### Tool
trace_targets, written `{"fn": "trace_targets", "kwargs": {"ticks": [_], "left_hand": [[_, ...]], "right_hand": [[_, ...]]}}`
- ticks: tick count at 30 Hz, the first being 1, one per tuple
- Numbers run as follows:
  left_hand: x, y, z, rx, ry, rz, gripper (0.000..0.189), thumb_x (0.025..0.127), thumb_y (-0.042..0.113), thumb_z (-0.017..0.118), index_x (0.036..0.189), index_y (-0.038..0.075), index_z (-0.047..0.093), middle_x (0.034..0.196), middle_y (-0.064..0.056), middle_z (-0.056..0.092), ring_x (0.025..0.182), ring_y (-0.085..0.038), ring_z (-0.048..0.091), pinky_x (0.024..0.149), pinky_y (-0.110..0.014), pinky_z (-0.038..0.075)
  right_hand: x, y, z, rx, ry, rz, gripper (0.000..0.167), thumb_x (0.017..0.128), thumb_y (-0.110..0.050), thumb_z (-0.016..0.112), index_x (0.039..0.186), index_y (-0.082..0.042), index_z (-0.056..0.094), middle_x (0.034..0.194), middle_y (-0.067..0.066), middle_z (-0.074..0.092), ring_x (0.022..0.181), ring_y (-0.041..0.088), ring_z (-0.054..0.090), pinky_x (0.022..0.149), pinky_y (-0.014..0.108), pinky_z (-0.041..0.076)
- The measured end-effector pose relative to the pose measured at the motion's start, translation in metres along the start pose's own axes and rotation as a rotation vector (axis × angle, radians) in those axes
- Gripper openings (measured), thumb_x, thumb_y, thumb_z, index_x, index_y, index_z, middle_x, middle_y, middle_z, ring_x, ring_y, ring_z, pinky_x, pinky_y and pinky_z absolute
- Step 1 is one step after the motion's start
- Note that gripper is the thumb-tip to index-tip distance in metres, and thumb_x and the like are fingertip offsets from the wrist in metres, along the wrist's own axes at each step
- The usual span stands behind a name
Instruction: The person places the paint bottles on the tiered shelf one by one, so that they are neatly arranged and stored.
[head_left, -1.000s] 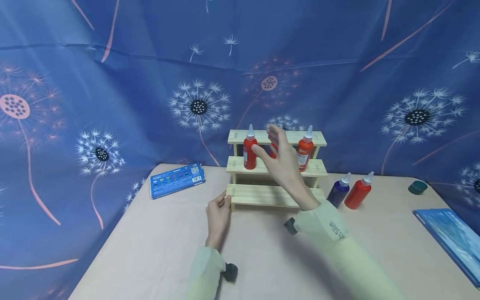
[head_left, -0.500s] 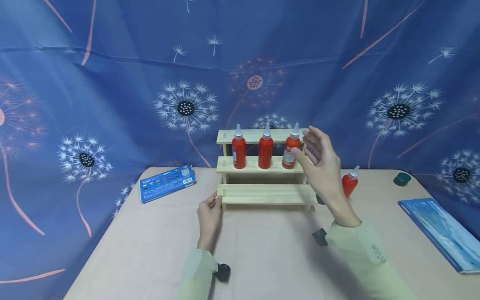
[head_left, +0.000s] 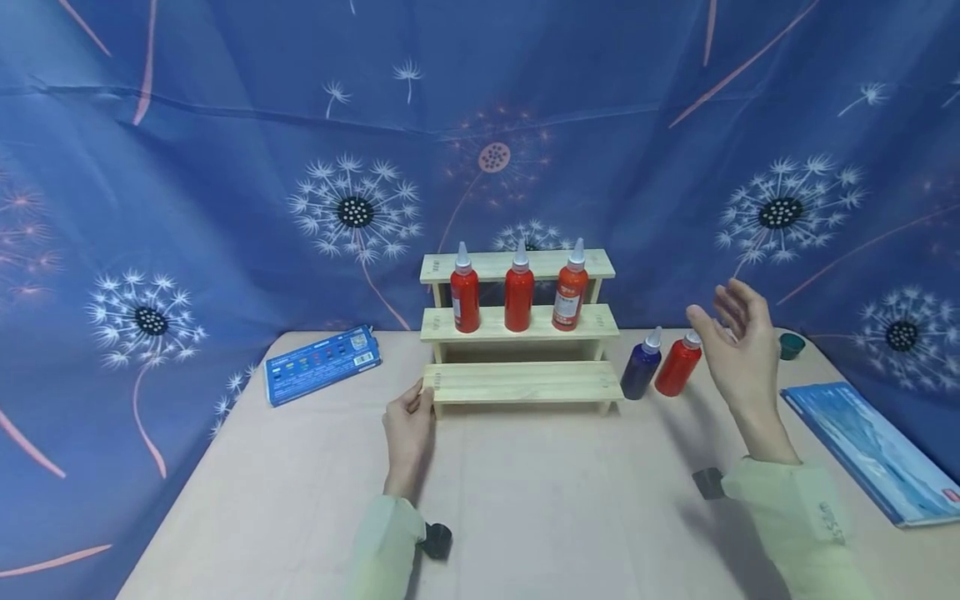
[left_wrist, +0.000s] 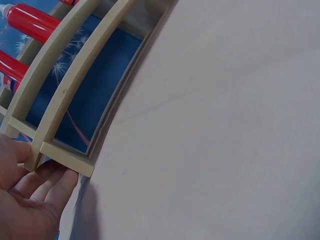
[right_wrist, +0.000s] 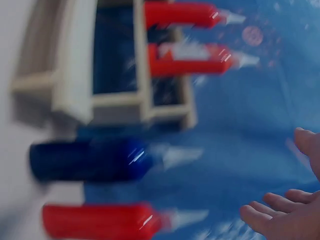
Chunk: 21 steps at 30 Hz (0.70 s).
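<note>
A three-step wooden rack (head_left: 525,383) stands on the table. Three red paint bottles (head_left: 518,300) with pointed white caps stand upright in a row on its middle step. My left hand (head_left: 408,429) grips the left end of the bottom step; in the left wrist view its thumb and fingers lie around the wooden corner (left_wrist: 65,157). Right of the rack stand a dark blue paint bottle (head_left: 641,367) and another red paint bottle (head_left: 678,364). Above and to the right of these, my right hand (head_left: 746,358) is raised with fingers spread, holding nothing.
A flat blue box (head_left: 322,365) lies left of the rack. To the right are a small dark green cup-like object (head_left: 791,346) and a blue picture-covered pad (head_left: 873,450). A blue dandelion-print cloth (head_left: 262,208) hangs behind the table.
My right hand has moved right, from in front of the middle-step bottles to beyond the two bottles on the table. The left hand keeps its grip, and the head view has shifted rightward.
</note>
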<state>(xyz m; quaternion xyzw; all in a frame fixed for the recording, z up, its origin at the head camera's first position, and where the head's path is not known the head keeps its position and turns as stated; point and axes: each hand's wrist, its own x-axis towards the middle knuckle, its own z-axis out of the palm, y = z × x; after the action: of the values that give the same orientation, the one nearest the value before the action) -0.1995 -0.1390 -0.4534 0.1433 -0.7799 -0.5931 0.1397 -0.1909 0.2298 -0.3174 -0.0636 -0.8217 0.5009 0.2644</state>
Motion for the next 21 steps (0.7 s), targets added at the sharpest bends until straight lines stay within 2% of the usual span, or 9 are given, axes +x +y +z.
{"fn": "trace_targets", "kwargs": {"ticks": [6, 13, 15, 21], "left_hand": [[0.000, 0.001, -0.003, 0.024, 0.010, 0.010, 0.036, 0.098, 0.017, 0.059, 0.129, 0.001, 0.060, 0.112, -0.020, 0.069, 0.103, -0.030, 0.068, 0.085, -0.039, 0.058], [0.000, 0.002, -0.003, 0.019, 0.011, 0.003, 0.035, 0.098, 0.017, 0.059, 0.128, 0.000, 0.060, 0.115, -0.021, 0.067, 0.103, -0.031, 0.068, 0.083, -0.036, 0.058], [0.000, 0.002, -0.003, 0.008, 0.013, -0.001, 0.035, 0.097, 0.017, 0.059, 0.128, 0.000, 0.061, 0.115, -0.021, 0.067, 0.103, -0.031, 0.068, 0.082, -0.035, 0.059], [0.000, 0.005, -0.001, -0.023, -0.002, -0.031, 0.036, 0.098, 0.016, 0.059, 0.129, 0.000, 0.059, 0.116, -0.021, 0.066, 0.106, -0.031, 0.067, 0.082, -0.033, 0.058]], "right_hand": [[0.002, 0.037, -0.005, -0.073, -0.060, 0.161, 0.074, 0.099, -0.037, 0.055, 0.157, -0.014, 0.015, 0.160, 0.012, 0.026, 0.145, 0.032, 0.028, 0.115, 0.048, 0.030], [0.016, 0.117, 0.007, -0.119, -0.159, 0.225, 0.093, 0.090, -0.059, 0.057, 0.158, -0.018, 0.008, 0.161, 0.016, 0.022, 0.144, 0.038, 0.028, 0.112, 0.053, 0.033], [0.015, 0.120, 0.011, -0.130, -0.183, 0.245, 0.096, 0.090, -0.059, 0.057, 0.158, -0.015, 0.007, 0.160, 0.019, 0.022, 0.143, 0.040, 0.029, 0.110, 0.053, 0.034], [0.009, 0.105, 0.016, -0.140, -0.212, 0.255, 0.085, 0.096, -0.037, 0.060, 0.155, -0.002, 0.009, 0.156, 0.028, 0.024, 0.136, 0.049, 0.035, 0.106, 0.056, 0.038]]}}
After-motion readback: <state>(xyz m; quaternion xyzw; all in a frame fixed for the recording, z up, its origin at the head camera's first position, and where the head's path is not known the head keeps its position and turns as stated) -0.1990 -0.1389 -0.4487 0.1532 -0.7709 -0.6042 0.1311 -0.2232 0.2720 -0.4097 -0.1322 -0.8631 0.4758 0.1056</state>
